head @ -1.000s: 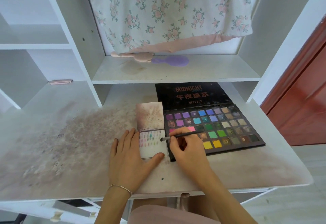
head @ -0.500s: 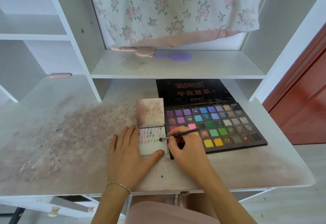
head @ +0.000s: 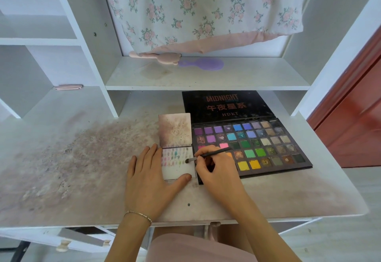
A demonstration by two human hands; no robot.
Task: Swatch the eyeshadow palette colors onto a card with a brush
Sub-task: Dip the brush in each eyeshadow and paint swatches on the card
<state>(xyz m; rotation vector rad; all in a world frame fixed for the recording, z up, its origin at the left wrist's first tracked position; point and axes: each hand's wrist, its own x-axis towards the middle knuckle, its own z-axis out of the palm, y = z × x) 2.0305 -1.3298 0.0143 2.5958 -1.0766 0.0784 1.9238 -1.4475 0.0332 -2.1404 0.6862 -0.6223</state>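
To your left the stained desk [head: 61, 169] is open; the palette [head: 257, 144] blocks the right, and the shelf [head: 206, 87] hangs low behind.

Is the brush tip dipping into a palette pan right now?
No, the brush tip sits over the card, left of the palette, in the right hand's grip.

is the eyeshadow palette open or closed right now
Open. The eyeshadow palette lies flat on the desk with its black lid folded back, and the rows of coloured pans are showing.
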